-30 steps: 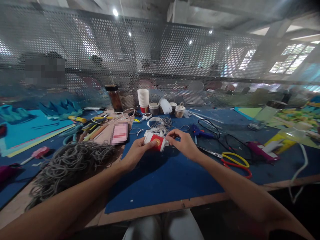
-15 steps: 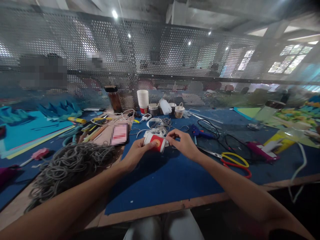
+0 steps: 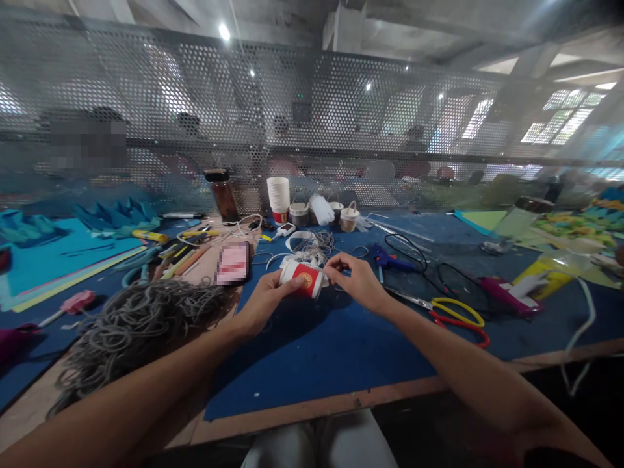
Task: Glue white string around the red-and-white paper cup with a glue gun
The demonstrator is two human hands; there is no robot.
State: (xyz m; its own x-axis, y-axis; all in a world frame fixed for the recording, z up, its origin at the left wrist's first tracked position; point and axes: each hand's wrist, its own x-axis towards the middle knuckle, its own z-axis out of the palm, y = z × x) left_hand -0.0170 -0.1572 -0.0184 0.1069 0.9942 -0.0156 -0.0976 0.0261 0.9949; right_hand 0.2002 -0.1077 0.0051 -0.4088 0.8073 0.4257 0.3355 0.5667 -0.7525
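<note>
A small red and white paper cup (image 3: 311, 281) lies tilted on its side above the blue mat (image 3: 312, 364). My left hand (image 3: 266, 299) is closed around one end of it, with the thumb along the red label. At the cup's other end, the fingertips of my right hand (image 3: 358, 279) are pinched together. Whatever they may hold there is too small to make out. Just behind the cup is a tangle of grey and white cord (image 3: 314, 244). To the right of my right hand are a blue glue gun (image 3: 390, 258) and scissors (image 3: 453, 312) with yellow and red handles.
A heap of grey cord (image 3: 146, 318) and a phone (image 3: 233, 263) lie on the left. Stacked paper cups (image 3: 278, 198), a dark-lidded bottle (image 3: 221, 195) and several small cord-wrapped cups (image 3: 349, 218) stand behind. A purple glue gun (image 3: 511, 296) lies at the right.
Both hands keep their hold and place at the cup. The view has shifted very slightly; nothing else has visibly moved.
</note>
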